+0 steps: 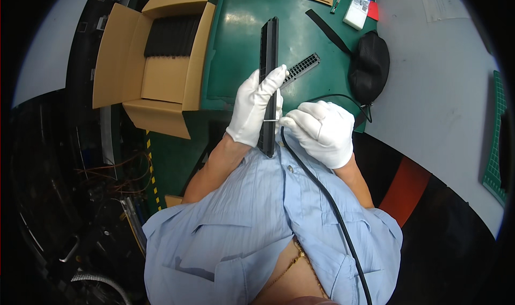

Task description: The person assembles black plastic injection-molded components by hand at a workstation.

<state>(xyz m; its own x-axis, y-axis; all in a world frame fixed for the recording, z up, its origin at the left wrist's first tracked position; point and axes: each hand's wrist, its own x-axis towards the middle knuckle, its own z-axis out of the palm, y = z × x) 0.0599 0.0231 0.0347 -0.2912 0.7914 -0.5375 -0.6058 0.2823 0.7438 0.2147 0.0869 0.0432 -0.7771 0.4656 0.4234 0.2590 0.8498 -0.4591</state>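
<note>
Gloves on: left hand (pixel 253 109) clamps the long black plastic strip (pixel 269 63); right hand (pixel 322 132) fists a corded metal-tipped tool (pixel 271 120) against it, work seemingly mid-way.

box (pixel 161 63) left of mat (pixel 236 47) | pouch (pixel 370 66) right | strip (pixel 268 53) on mat

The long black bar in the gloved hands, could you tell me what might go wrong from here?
The long black bar is gripped only near its lower end by the left hand, so it may tip. The thin metal tool in the right hand could slip. The black cable might snag.
</note>
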